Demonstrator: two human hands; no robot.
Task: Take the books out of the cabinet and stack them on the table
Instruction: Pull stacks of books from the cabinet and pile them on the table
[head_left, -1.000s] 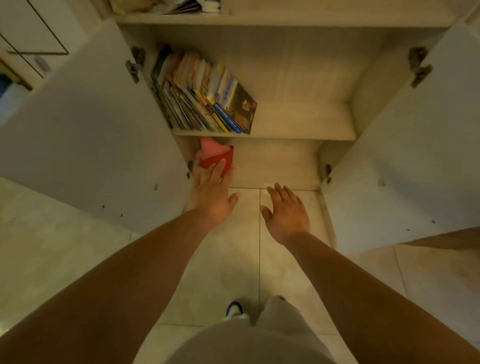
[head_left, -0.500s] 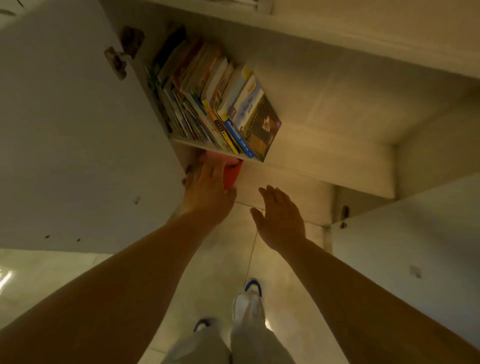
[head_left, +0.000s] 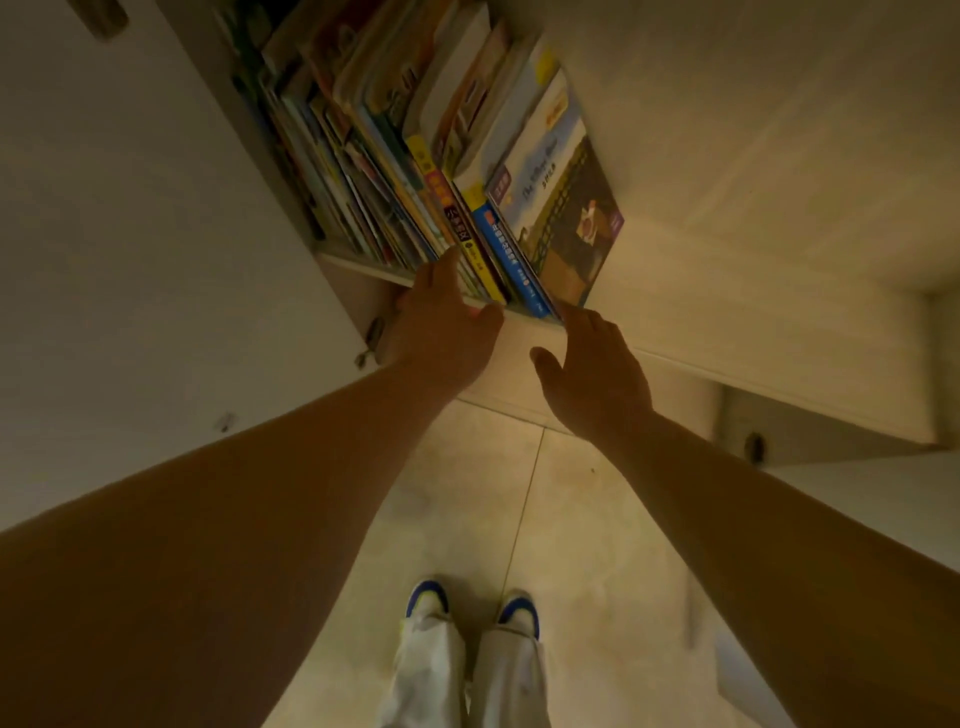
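1. Pale floor tiles (head_left: 467, 499) run under an open cabinet, with one white door (head_left: 130, 260) swung out on the left and part of another at the right edge.
2. One shelf (head_left: 727, 312) carries the books (head_left: 441, 156): a single leaning row packed against its left end; the exact count cannot be told, since the thin spines at the left blur together.
3. At the row's right end one book with a dark cover (head_left: 571, 218) faces outward, and a blue spine (head_left: 511, 260) stands just beside it.
4. To the right of the row the shelf board lies bare as far as the cabinet's right wall.
5. Left hand (head_left: 447, 322), fingers straight, reaches over the shelf's front edge; its fingertips touch the lower ends of the spines and grasp nothing.
6. Right hand (head_left: 592, 374), fingers straight and relaxed, holds nothing; its fingertips are at the front edge just below the blue spine, though whether they touch cannot be told.
7. Two blue-and-white shoes (head_left: 472, 605) stand on the tiles below, near the cabinet front.
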